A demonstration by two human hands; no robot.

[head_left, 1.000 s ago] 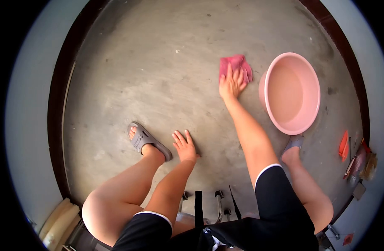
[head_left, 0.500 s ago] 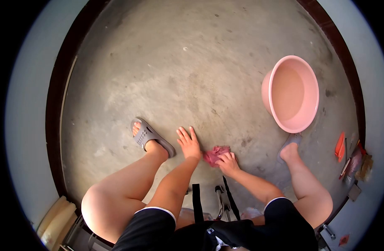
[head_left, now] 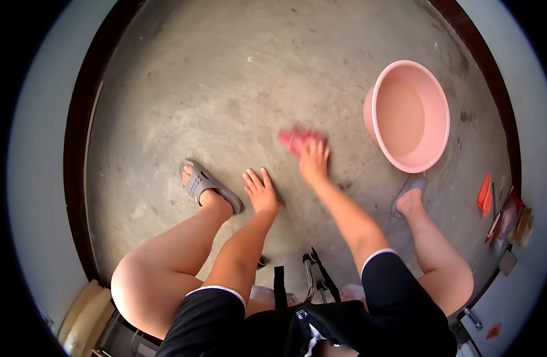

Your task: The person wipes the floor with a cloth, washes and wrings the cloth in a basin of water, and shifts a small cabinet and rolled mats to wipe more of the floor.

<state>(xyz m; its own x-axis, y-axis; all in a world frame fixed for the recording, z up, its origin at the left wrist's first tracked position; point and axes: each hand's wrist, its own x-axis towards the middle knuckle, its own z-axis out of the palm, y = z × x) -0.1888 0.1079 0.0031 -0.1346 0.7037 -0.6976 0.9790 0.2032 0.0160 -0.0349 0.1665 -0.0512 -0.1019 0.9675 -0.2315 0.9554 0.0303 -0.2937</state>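
Note:
A crumpled pinkish-red cloth (head_left: 295, 140) lies on the concrete floor (head_left: 214, 107) ahead of me, slightly smeared by motion. My right hand (head_left: 313, 159) presses on it from the near side, arm stretched forward, fingers closed over its edge. Flat on the floor, nearer to me, rests my left hand (head_left: 261, 193) with its fingers spread and nothing in them. To the right stands a pink basin (head_left: 441, 128) holding cloudy, brownish water.
My feet wear grey slippers (head_left: 207, 184), one on each side. Right of them, by the wall, lie an orange-red object (head_left: 484, 195) and several bagged items. A dark baseboard (head_left: 76, 178) edges the floor. A chair's metal frame (head_left: 310, 276) shows beneath me.
My right hand has pushed the cloth forward across the floor, away from my body. My left hand stays planted on the floor. The whole view has shifted slightly.

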